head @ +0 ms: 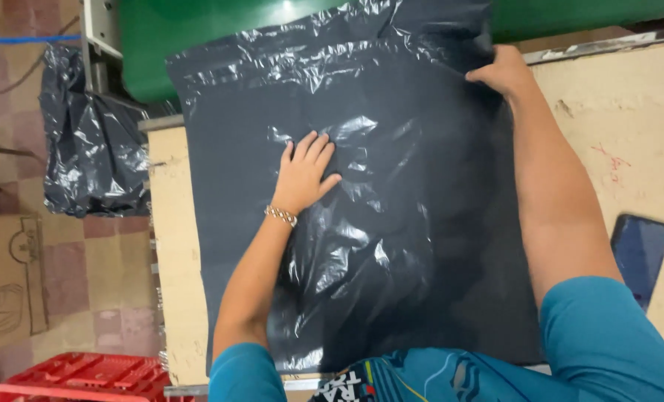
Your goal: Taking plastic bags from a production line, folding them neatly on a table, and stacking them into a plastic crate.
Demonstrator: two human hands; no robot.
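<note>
Here, a glossy, wrinkled black plastic bag (391, 223) lies flat under the left hand (304, 175), fingers spread, while the right hand (501, 71) pinches its far edge.

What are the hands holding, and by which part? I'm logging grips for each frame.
The right hand grips the black plastic bag at its far right edge. The left hand only presses flat on its middle.

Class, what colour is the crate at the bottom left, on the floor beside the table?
Red: the crate shows best, and only, in the head view.
</note>
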